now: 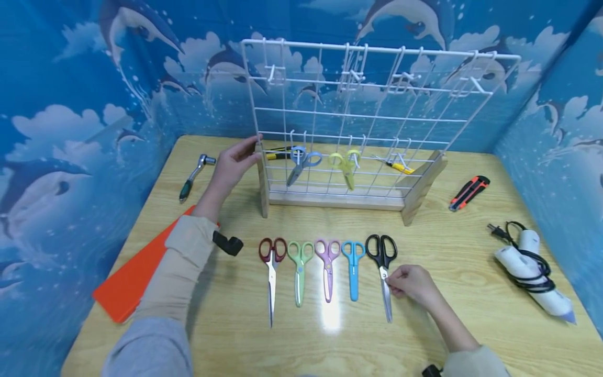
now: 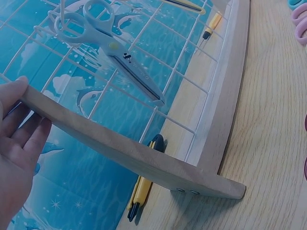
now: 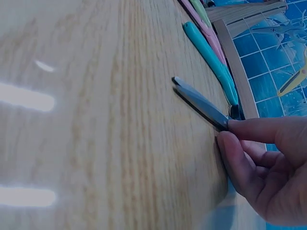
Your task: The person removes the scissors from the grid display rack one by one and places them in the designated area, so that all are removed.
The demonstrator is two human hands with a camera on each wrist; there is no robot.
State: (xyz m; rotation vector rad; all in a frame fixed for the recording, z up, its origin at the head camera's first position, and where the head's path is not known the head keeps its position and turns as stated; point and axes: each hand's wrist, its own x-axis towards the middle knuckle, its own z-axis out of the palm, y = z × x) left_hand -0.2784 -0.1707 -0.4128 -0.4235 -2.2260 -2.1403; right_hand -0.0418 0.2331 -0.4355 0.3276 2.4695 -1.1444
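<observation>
My left hand [image 1: 235,161] grips the upper end of the wooden side post [image 2: 129,141] of a white wire rack [image 1: 363,118], thumb on one side and fingers on the other. Blue scissors [image 2: 127,67] and yellow-green scissors [image 1: 347,168] hang from hooks on the grid. On the table, my right hand [image 1: 414,285] pinches the blades of black-handled scissors [image 1: 382,251] between thumb and forefinger. To their left lie blue scissors [image 1: 354,272], purple scissors [image 1: 327,269], green scissors [image 1: 300,272] and dark red scissors [image 1: 272,267] in a row, handles toward the rack.
A ratchet wrench [image 1: 195,178] and an orange-red flat board [image 1: 141,267] lie at left. A red-black box cutter [image 1: 469,192] and a white corded tool [image 1: 532,275] lie at right. Yellow-handled tools [image 1: 400,167] lie behind the rack. Bare hooks [image 1: 353,77] line the upper grid.
</observation>
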